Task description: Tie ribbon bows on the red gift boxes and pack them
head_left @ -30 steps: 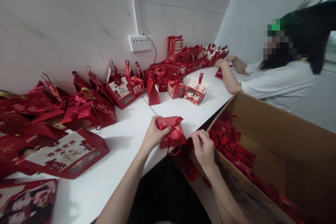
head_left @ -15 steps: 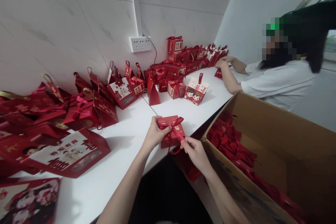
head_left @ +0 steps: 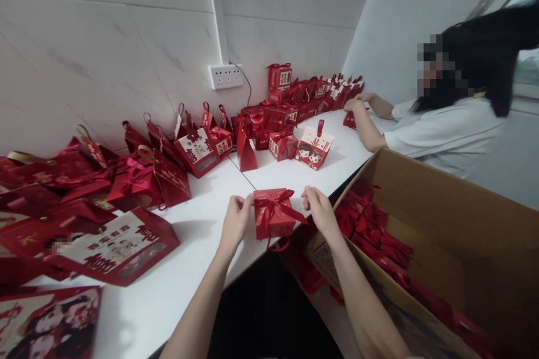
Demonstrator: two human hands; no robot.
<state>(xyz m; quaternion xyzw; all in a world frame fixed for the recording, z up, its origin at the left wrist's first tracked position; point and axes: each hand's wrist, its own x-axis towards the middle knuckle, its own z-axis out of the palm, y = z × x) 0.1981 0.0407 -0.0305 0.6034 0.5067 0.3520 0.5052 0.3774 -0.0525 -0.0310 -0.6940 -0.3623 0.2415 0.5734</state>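
Note:
A red gift box [head_left: 275,227] with a dark red ribbon bow [head_left: 273,206] tied across its top sits at the table's front edge. A red cord handle [head_left: 281,247] hangs over that edge. At the box's left side is my left hand [head_left: 236,217], its thumb and forefinger closed at the tip of the bow's left loop. My right hand [head_left: 320,210] hovers just right of the box, fingers loosely curled and apart, holding nothing. One ribbon tail lies toward it without touching the fingertips.
Many red gift boxes line the white table [head_left: 214,202] along the wall, including a white-topped box [head_left: 315,148] ahead. A large cardboard box [head_left: 421,179] holding red packages stands at my right. Beyond it, a person in a white sleeve [head_left: 442,129] handles a red item.
My right hand has let go of the ribbon and moved up and right. My left thumb has left the bow's middle and shifted to its left edge. The bow now lies uncovered.

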